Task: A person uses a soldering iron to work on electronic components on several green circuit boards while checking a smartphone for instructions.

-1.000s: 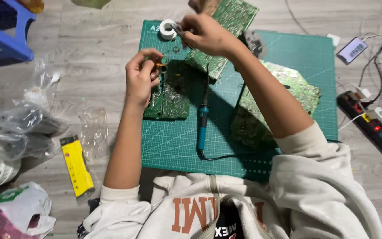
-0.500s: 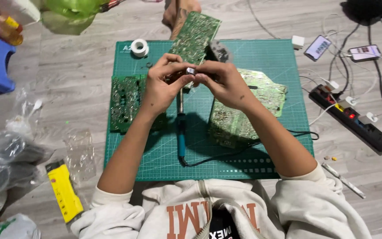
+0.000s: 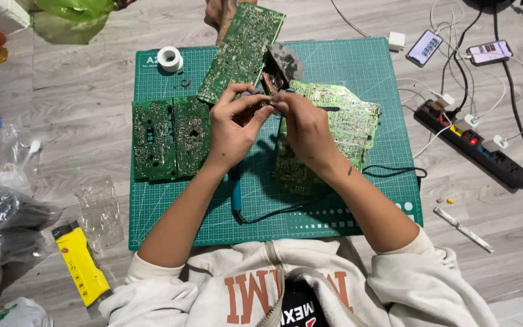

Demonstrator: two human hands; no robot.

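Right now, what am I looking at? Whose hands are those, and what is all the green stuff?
The camera sits on a person's head and looks down, so you see their own two arms. The left hand and the right hand meet in the middle and pinch something tiny; it is too small to tell what. Under them lies a green cutting mat on a wooden floor. The green plates are circuit boards, the insides of electric machines. A blue-handled tool with a black cord lies on the mat, and a white tape roll sits at its far corner. To the right are a power strip and two phones.
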